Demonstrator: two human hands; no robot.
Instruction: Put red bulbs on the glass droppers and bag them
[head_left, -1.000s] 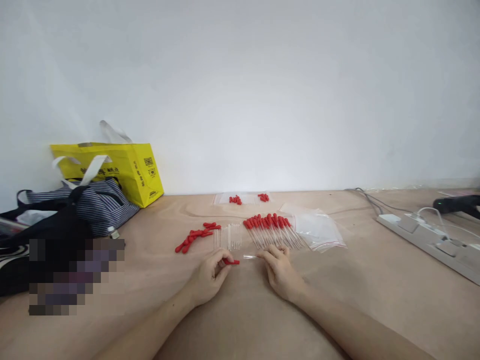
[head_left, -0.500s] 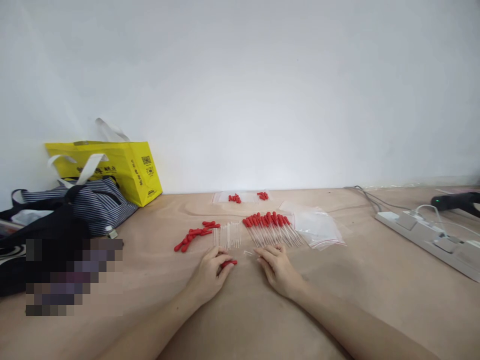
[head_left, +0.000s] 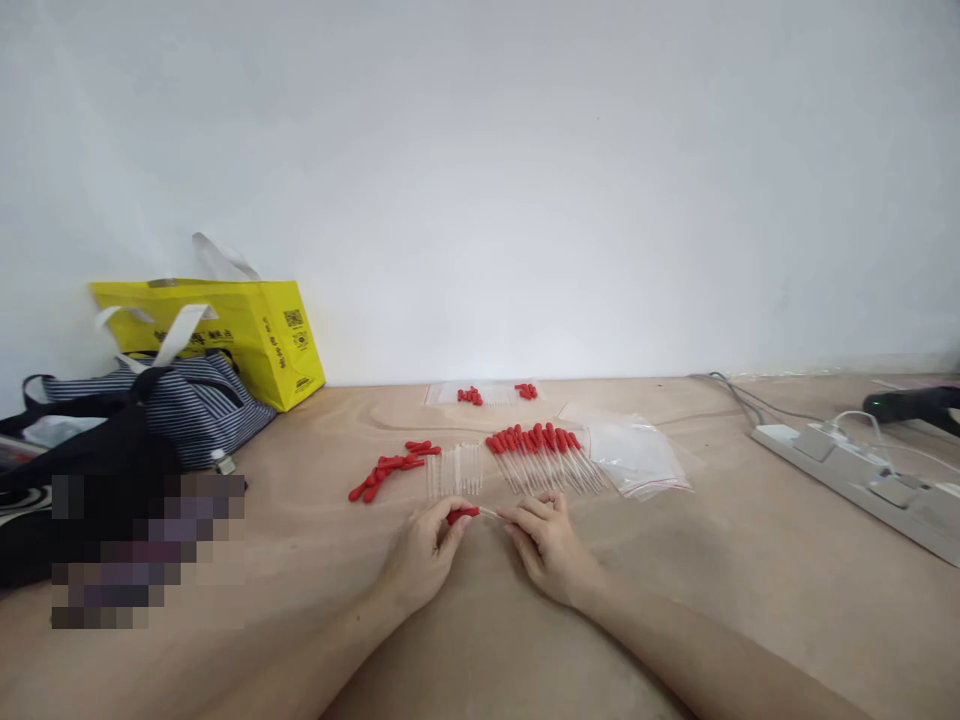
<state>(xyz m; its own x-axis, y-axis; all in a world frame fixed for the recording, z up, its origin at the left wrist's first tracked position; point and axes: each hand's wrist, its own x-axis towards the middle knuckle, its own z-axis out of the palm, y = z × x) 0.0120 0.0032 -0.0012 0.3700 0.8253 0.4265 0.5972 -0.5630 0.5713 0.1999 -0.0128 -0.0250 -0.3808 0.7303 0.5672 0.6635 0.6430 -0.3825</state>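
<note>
Between thumb and fingers, my left hand (head_left: pixel 429 545) pinches a red rubber dropper bulb (head_left: pixel 463 515), its narrow neck pointing right. My right hand (head_left: pixel 546 545) is closed on a clear dropper tube (head_left: pixel 489 512), whose left end meets the neck of the bulb; how far it is inside I cannot tell. Just beyond, a row of clear tubes (head_left: pixel 457 470) lies on the table. To their left is a loose pile of red bulbs (head_left: pixel 386 468). Several droppers with red bulbs fitted (head_left: pixel 544 455) lie side by side, beyond my right hand.
A clear zip bag (head_left: pixel 637 460) lies right of the fitted droppers. Near the wall sits another bag holding red bulbs and tubes (head_left: pixel 499 397). A yellow bag (head_left: pixel 277 350) and a striped bag (head_left: pixel 202 410) stand at the left; a white power strip (head_left: pixel 847 480) is at the right.
My hands have come slightly closer together. The tube in my right hand, apart from the bulb before, now meets the bulb's neck. The lying rows have not moved.
</note>
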